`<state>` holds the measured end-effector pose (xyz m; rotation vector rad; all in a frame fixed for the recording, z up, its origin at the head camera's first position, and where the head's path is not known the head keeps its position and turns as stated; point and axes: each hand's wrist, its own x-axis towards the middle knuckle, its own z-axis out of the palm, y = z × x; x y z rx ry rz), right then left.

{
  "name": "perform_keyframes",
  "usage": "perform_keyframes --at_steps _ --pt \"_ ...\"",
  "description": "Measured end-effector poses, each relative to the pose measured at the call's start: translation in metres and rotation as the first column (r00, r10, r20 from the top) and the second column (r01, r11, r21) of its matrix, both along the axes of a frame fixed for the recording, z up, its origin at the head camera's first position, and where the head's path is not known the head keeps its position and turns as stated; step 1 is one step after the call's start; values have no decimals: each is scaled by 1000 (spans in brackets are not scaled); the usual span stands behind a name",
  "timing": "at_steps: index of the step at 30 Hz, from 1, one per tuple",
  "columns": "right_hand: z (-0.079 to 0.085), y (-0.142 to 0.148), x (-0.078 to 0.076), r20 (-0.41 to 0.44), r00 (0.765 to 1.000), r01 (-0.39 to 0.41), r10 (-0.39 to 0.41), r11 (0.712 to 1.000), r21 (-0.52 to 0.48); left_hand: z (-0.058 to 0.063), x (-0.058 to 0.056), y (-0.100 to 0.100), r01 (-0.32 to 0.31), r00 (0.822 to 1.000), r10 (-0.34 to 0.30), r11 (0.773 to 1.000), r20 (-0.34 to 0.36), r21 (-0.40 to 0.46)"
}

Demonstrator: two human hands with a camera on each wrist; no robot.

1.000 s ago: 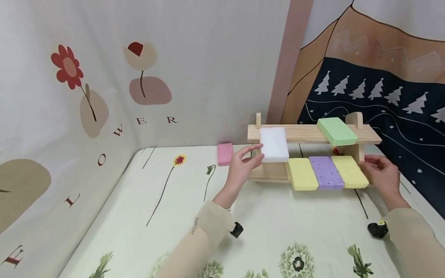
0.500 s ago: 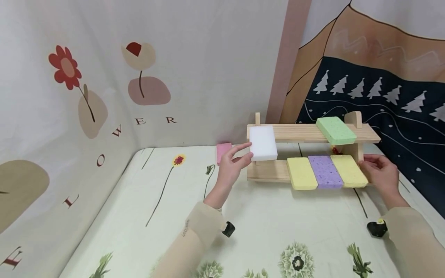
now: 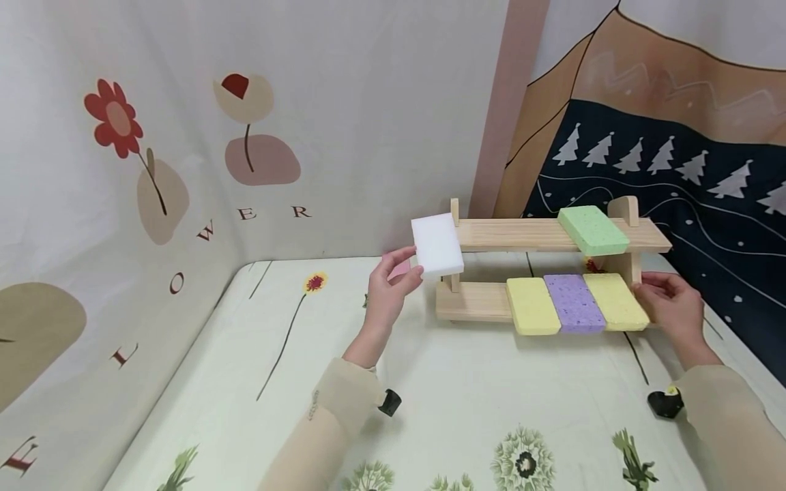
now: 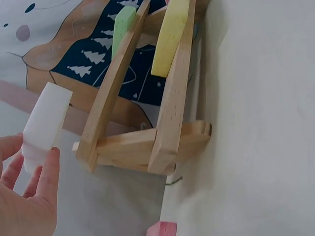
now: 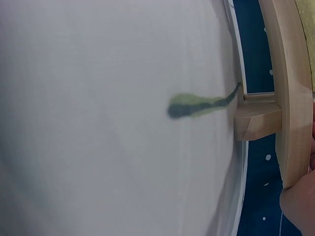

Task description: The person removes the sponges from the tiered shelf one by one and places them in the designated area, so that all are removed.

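Observation:
My left hand (image 3: pixel 387 292) pinches a white sponge (image 3: pixel 438 244) by its left edge, fingers above and thumb below. The sponge is held up beside the left end of a two-tier wooden shelf rack (image 3: pixel 510 234) and covers part of it. In the left wrist view the white sponge (image 4: pixel 47 118) is apart from the rack. My right hand (image 3: pixel 671 305) grips the rack's right end at the lower tier; some fingertips are hidden. A green sponge (image 3: pixel 593 230) lies on the upper tier. On the lower tier sit a yellow sponge (image 3: pixel 533 307), a purple sponge (image 3: pixel 574 304) and another yellow sponge (image 3: pixel 616 302).
A pink sponge (image 3: pixel 402 268) lies on the table behind my left hand, partly hidden. Flower-printed cloth (image 3: pixel 479 389) covers the table. A pale curtain (image 3: pixel 368 136) hangs behind it, with a dark tree-patterned cloth (image 3: pixel 663 184) at the right.
My left hand has moved left with the white sponge, from in front of the upper tier to beyond its left end, and the sponge has tilted. My right hand stays at the rack.

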<state>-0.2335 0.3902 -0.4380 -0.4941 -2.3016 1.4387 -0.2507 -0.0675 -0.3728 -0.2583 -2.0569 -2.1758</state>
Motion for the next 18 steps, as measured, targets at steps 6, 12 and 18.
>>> perform_keyframes --at_steps 6,12,18 --pt "0 0 0 4 1000 1 -1 1000 -9 -3 -4 -11 -30 1000 30 1000 8 7" --pt "0 1 0 -10 1000 -5 5 1000 1 -6 -6 -23 -71 996 72 997 43 -27" --pt "0 0 1 -23 1000 -15 15 1000 1 -9 -8 -37 -103 991 108 992 73 -69"
